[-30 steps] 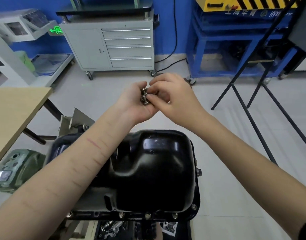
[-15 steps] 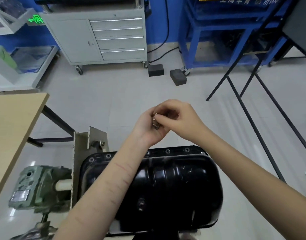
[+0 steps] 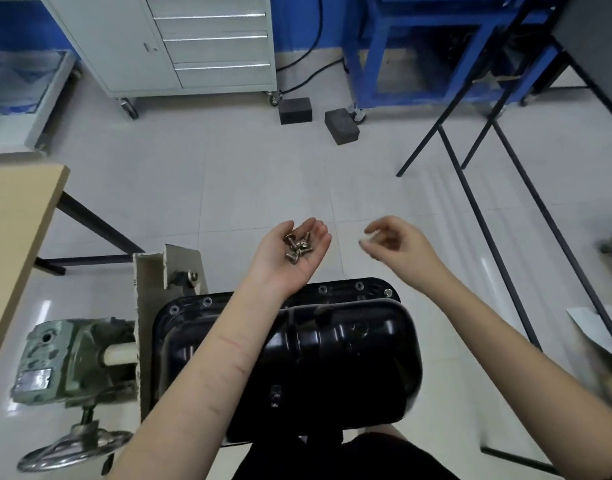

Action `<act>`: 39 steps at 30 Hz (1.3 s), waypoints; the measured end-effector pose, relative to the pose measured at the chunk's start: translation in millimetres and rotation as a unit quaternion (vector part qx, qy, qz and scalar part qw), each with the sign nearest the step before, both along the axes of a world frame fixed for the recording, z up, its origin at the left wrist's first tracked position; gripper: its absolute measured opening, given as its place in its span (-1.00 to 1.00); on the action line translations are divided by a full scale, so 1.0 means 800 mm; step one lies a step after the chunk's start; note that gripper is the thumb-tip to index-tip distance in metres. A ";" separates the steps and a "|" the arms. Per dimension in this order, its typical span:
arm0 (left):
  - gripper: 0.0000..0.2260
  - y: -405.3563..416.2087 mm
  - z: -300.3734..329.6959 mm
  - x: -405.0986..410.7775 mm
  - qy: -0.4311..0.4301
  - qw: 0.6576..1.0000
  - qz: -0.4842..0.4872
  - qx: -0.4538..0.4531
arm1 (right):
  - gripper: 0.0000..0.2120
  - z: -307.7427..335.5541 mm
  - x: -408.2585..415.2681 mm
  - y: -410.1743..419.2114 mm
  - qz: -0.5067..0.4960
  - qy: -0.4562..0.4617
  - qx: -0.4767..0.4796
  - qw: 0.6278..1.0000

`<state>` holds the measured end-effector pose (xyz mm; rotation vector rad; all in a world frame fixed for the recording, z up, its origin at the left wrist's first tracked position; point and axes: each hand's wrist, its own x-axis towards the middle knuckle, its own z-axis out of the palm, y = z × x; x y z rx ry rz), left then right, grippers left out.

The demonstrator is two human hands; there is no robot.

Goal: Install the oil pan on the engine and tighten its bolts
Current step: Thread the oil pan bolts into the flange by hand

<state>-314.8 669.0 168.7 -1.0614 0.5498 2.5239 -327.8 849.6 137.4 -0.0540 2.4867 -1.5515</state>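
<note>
The black oil pan (image 3: 349, 358) sits upside down on the engine, directly below me, and bolt heads show along its far flange (image 3: 358, 285). My left hand (image 3: 280, 271) is held palm up above the pan's far edge, with several loose bolts (image 3: 297, 245) cupped in it. My right hand (image 3: 398, 247) hovers to the right of the left hand, apart from it, with the fingers loosely curled and thumb and forefinger close together. Blur hides whether a bolt is between those fingertips.
A grey stand bracket (image 3: 152, 289), a green gearbox (image 3: 72, 355) and a handwheel (image 3: 75, 445) are left of the pan. A wooden table (image 3: 13, 220) stands at the left. Black frame legs (image 3: 477, 216) cross the right. A tool cabinet (image 3: 193, 39) and two black blocks (image 3: 342, 126) are further away.
My hands have come apart: the right hand left the left palm and moved right. The left hand has turned open, palm up, showing the bolts. My view has tilted further down.
</note>
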 end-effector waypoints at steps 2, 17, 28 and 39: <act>-0.57 -0.002 0.000 0.013 -0.003 1.000 0.010 0.018 | -0.91 -0.020 0.007 0.017 0.057 -0.002 0.103 0.993; -0.69 0.001 -0.002 0.033 -0.020 0.997 0.069 0.011 | -0.81 -0.062 0.010 0.026 0.187 -0.007 0.206 0.960; -0.72 0.003 -0.001 0.031 -0.019 0.998 0.054 -0.020 | -0.83 -0.068 -0.004 0.023 0.291 0.049 0.266 0.918; -0.73 0.001 -0.002 0.033 -0.007 0.998 0.066 -0.017 | -0.76 -0.063 -0.012 0.027 0.400 0.112 0.359 0.836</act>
